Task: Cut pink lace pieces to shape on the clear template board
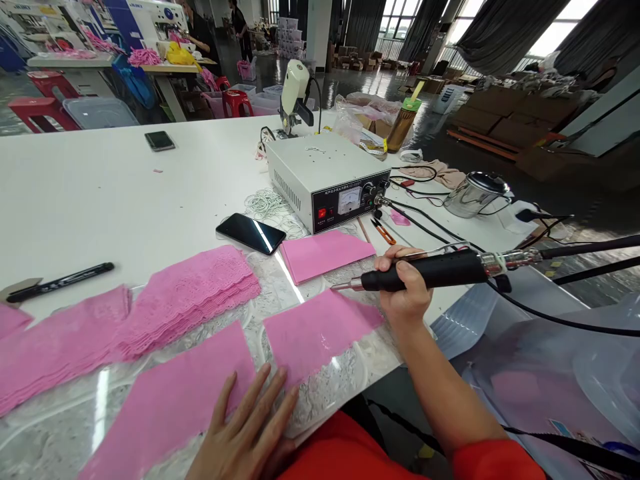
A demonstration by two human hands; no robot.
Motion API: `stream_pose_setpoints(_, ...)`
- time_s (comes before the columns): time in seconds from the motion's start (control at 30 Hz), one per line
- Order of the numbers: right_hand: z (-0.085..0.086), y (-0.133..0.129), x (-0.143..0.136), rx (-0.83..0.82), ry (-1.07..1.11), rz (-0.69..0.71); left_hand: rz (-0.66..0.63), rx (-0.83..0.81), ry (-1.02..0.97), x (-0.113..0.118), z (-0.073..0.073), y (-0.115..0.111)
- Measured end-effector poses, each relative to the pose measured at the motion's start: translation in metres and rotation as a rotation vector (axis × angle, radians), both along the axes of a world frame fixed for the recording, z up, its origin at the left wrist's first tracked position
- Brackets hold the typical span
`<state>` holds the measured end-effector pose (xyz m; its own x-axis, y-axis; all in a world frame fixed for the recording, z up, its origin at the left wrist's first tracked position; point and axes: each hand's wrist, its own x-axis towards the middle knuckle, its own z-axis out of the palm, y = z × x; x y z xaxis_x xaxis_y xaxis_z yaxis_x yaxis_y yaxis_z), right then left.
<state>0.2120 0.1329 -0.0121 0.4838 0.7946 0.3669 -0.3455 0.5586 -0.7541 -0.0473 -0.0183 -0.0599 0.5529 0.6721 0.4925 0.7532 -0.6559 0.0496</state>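
Note:
My right hand (407, 290) is wrapped round a black handheld tool (430, 272) with a cable at its back end. The metal tip touches or hovers just over the upper edge of a pink fabric piece (320, 333). My left hand (255, 420) lies spread, fingertips at that piece's lower left corner and beside a second pink piece (175, 393). Behind the tip sits a neat pile of pink pieces (325, 253). Stacked pink lace fabric (195, 287) stretches along the left.
A grey control box (330, 173) stands behind the tool, near a dark phone (251, 233) and orange snips (383, 231). Black cables run to the right. A marker (63, 283) lies at left; a glass jar (475, 195) and plastic bin (555, 373) are at right.

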Motion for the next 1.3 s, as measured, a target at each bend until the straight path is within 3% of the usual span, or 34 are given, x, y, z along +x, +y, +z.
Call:
stream_pose_setpoints(0.37, 0.001, 0.000, -0.001, 0.006, -0.036, 0.011, 0.002, -0.014, -0.018, 0.001, 0.001, -0.001)
stream_pose_setpoints(0.6, 0.006, 0.000, -0.001, 0.014, -0.025, -0.002, -0.114, 0.092, 0.233, -0.011, 0.006, 0.008)
stream_pose_setpoints(0.97, 0.014, -0.040, 0.063, -0.036, -0.037, -0.181, -0.129, 0.048, 0.200, -0.010, 0.010, 0.010)
stream_pose_setpoints(1.3, 0.011, -0.044, 0.065, -0.060, -0.069, -0.218, -0.129, 0.061, 0.193, -0.011, 0.008, 0.009)
